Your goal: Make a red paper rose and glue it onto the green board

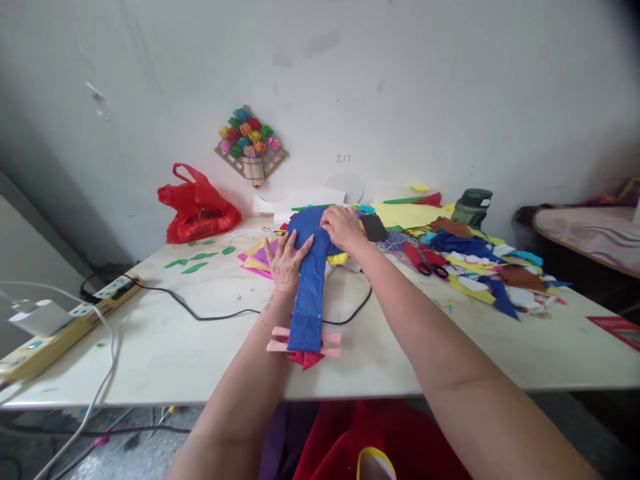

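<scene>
A blue guitar-shaped paper craft (309,293) lies on the table, its long neck toward me. Pink peg-like strips (331,351) stick out on both sides of the neck's near end, and a crumpled red piece (306,360) shows below it. My left hand (287,261) rests with fingers spread on the left side of the craft, where the neck meets the rounded body. Over the right part of the body, my right hand (343,229) has its fingers bent together in a pinch at the blue surface. What sits between those fingertips is too small to make out.
Scissors (425,268) and a heap of coloured scraps (493,267) lie right, with a dark green bottle (471,207) behind. At left are a red plastic bag (200,207), green paper leaves (195,268) and a power strip (30,350). A black cord (200,317) crosses the table.
</scene>
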The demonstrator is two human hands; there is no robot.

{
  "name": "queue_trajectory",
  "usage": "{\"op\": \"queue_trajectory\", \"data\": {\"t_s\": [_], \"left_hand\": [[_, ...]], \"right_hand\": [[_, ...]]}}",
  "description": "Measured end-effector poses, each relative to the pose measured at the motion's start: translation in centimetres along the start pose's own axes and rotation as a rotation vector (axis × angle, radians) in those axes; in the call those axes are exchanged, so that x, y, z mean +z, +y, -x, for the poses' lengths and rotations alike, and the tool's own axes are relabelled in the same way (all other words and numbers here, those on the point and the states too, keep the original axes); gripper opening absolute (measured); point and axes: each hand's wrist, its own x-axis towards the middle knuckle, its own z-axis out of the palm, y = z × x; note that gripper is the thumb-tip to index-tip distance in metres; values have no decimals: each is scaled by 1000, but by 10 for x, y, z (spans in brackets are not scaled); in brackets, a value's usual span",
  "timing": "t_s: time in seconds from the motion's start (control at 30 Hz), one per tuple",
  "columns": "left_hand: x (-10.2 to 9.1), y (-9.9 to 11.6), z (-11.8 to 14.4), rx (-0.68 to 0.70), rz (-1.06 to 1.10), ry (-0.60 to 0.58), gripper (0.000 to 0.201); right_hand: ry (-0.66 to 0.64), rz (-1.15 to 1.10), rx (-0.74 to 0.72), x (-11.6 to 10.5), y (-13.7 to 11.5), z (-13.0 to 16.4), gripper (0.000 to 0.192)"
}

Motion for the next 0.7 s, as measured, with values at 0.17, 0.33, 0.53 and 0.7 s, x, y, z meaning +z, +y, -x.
{"op": "queue_trajectory", "data": {"t_s": [0.17, 0.33, 0.53, 0.7], "left_hand": [[2, -1, 0, 0, 31, 19, 39], [3, 0, 1, 10, 59, 41, 38], [2, -2, 1, -16, 61, 45, 39], [3, -5, 1, -65, 64, 52, 40]], "right_hand": [[-30, 34, -8, 0, -1, -3, 12], [-53, 62, -44, 0, -3, -6, 14], [-35, 8, -45, 0, 0, -2, 14], [3, -50, 17, 1, 0, 2, 15]]}}
